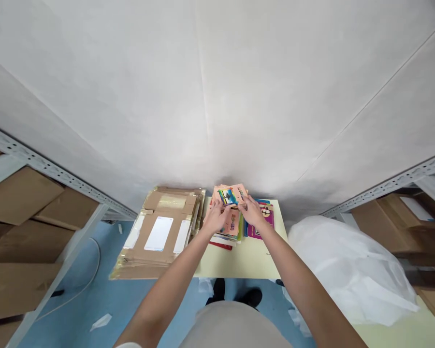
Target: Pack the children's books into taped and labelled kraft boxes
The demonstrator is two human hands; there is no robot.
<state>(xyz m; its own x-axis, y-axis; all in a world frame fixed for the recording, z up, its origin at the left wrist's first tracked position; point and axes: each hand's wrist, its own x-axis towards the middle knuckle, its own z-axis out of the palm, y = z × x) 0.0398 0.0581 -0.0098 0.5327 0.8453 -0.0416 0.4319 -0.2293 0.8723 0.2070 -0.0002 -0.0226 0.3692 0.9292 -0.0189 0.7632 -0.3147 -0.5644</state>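
A pink booklet [229, 195] with a bright picture of a dark tree on its cover lies at a slant over a pile of similar booklets. My left hand [214, 218] grips its lower left edge, fingers curled at the cover. On the other side, my right hand [251, 211] has hold of its right end. Below it, another pink booklet [232, 220] tops the pile, partly hidden by my left hand. Beside my right wrist is a purple book [268, 218] with a cartoon figure, on the right of the pile.
Flattened cardboard boxes [160, 234] are stacked on the left of the pale yellow table [252, 258], against a grey wall [217, 96]. A large white plastic bag [351, 270] bulges at the right. Metal shelves with brown cartons [25, 241] flank both sides; paper scraps [101, 322] lie on the blue floor.
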